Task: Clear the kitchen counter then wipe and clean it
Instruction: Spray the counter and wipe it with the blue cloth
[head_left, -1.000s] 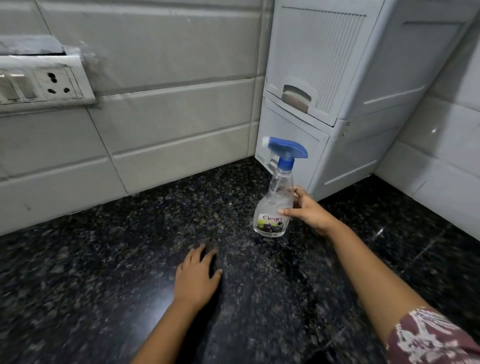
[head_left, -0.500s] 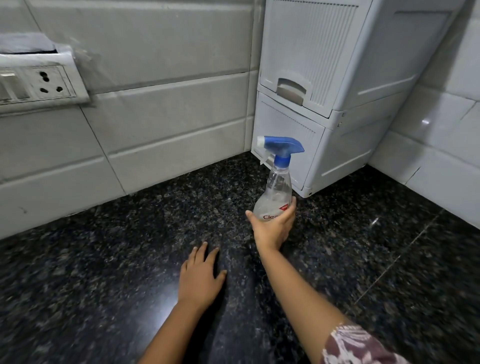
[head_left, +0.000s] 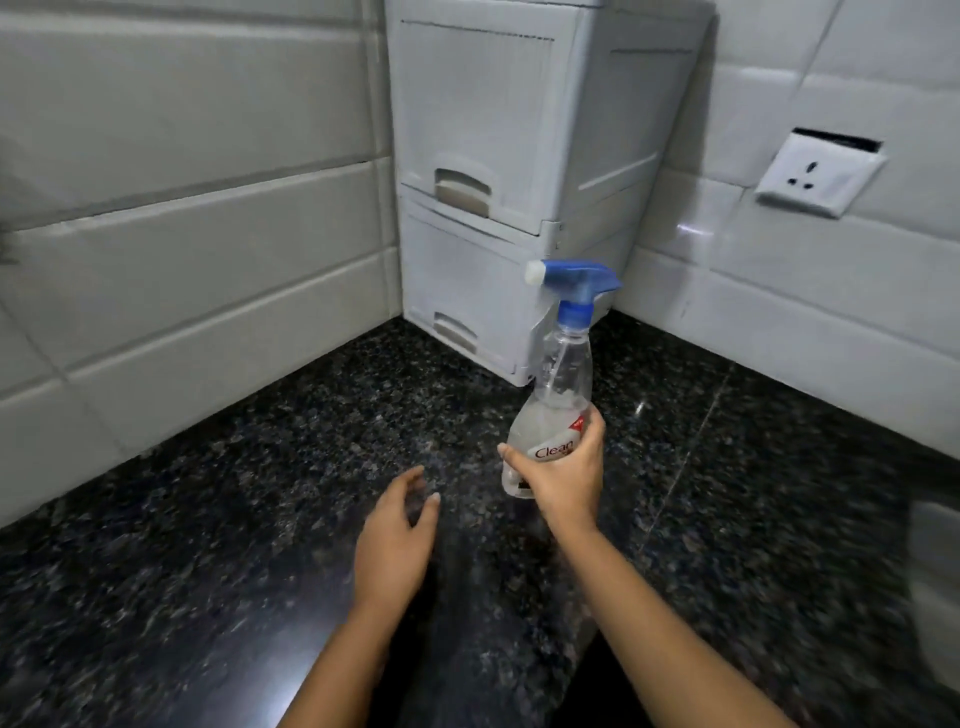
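Black speckled granite makes up the counter (head_left: 208, 519), and the stretch in view carries very little. Nearest, the left hand (head_left: 395, 540) is up off the stone with its fingers loose, slightly bent and holding nothing; a second ago it lay flat on the counter with the fingers spread. It is blurred, so I judge it to be moving, perhaps toward the bottle. Just beyond it, to the right, the right hand (head_left: 563, 483) wraps the lower body of the spray bottle (head_left: 566, 364), thumb across the label and fingers curled behind. A second ago only its fingertips touched the bottle from the side, and half a second ago the grip was just closing. The bottle stands upright, clear with a blue trigger head whose nozzle points left. The hand hides its base, so I cannot tell whether it has left the stone. Close behind it a white plastic drawer unit (head_left: 483, 130) sits in the corner of the tiled wall (head_left: 182, 208), and a wall socket (head_left: 818, 174) has come into view on the right as the head turned. With the cleaner now in hand, clearing looks nearly finished, and spraying and wiping seem likely to follow.
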